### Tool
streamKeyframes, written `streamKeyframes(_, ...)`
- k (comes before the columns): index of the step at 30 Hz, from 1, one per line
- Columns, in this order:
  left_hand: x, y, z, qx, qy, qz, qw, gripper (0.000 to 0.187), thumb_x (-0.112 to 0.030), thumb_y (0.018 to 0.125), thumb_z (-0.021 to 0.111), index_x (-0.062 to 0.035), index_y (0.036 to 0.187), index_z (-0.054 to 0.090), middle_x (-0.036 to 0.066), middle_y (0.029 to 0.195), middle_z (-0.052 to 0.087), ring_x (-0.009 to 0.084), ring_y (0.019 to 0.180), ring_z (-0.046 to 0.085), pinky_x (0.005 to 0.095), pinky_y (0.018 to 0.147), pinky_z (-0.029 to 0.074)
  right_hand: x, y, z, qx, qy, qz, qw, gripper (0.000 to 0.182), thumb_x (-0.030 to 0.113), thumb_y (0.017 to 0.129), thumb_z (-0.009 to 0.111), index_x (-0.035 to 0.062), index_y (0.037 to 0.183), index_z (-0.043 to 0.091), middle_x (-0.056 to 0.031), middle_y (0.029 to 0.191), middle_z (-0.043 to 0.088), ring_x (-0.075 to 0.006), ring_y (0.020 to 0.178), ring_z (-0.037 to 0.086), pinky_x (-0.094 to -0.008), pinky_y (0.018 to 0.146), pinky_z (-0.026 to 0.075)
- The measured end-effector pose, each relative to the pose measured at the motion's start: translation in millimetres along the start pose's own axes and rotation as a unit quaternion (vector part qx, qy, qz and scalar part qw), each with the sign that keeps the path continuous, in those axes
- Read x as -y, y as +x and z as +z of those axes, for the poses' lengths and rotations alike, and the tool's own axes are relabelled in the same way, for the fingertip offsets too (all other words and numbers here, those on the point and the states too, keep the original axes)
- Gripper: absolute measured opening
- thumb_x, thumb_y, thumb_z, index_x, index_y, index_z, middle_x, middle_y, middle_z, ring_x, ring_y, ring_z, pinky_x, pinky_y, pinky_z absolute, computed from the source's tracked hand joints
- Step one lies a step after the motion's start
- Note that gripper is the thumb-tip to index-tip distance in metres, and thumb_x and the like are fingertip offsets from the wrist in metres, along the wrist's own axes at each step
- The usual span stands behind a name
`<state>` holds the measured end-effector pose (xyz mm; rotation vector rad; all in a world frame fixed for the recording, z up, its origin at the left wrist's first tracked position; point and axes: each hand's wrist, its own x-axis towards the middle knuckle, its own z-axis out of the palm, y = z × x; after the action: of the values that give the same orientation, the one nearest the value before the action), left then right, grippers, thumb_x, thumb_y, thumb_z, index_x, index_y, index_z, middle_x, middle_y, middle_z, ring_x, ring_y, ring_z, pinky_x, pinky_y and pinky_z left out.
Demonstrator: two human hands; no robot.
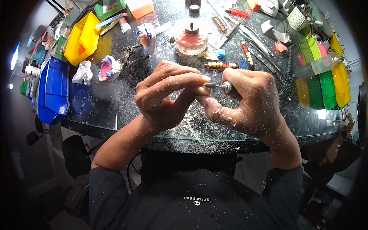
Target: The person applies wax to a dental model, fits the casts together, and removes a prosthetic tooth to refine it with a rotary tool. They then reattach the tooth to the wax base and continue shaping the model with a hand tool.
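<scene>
"Starting from the left, what could go wrong?"

"A jolt from the left hand could upset the glass jar at the upper middle of the frame. Loose shavings on the bench and skin might make a hold slippery. Then the grey tip of the rotary tool could skid into the left fingertips, being right beside them. Further right, knuckles swinging upward would likely scatter the strip of teeth just above the right hand."

"And the grips?"

"The left fingertips are drawn close; I cannot tell whether they clamp a piece. The right grip is wrapped round the tool, which sits at the centre of the frame, between the hands."

"How are the arms set?"

"The left forearm slants up from the lower left, fingers pointing right. The right forearm rises from the lower right, fingers curled, thumb stretched leftward, seemingly braced against the left fingers."
</scene>
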<state>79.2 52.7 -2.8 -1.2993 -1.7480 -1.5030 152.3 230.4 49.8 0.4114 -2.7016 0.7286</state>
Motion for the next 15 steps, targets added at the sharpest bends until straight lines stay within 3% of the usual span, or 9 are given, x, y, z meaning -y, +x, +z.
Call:
streamKeyframes(3,-0.2,0.9,0.0,0.007,0.004,0.008,1.0,0.019,-0.005,0.071,0.077,-0.0042,0.088,0.069,0.008,0.081,0.069,0.0174,0.073,0.066,0.0277,0.065,0.048,-0.6,-1.6,1.7,-0.034,0.008,-0.031,0.999,0.043,0.033,0.065,0.08,0.004,0.062,0.048,-0.0061,0.051,0.046,-0.0158,0.043,0.049,-0.029,0.043,0.04)
streamKeyframes(6,0.0,0.6,0.6,0.003,-0.001,0.012,1.0,0.02,-0.005,0.07,0.077,-0.0042,0.088,0.069,0.008,0.081,0.069,0.0173,0.073,0.066,0.0277,0.065,0.047,0.3,0.5,-1.2,-0.022,-0.021,-0.018,0.999,0.046,0.045,0.069,0.073,0.0044,0.061,0.053,-0.0112,0.054,0.054,-0.0254,0.049,0.061,-0.0355,0.045,0.049)
streamKeyframes(15,1.2,-0.1,-0.4,0.014,0.009,0.021,1.0,0.021,-0.005,0.07,0.077,-0.0046,0.089,0.07,0.008,0.082,0.069,0.0172,0.072,0.065,0.0279,0.065,0.046,1.4,0.0,-0.6,0.0,-0.023,-0.011,1.0,0.047,0.046,0.069,0.072,0.0043,0.059,0.052,-0.0116,0.054,0.054,-0.0259,0.05,0.062,-0.0358,0.046,0.049)
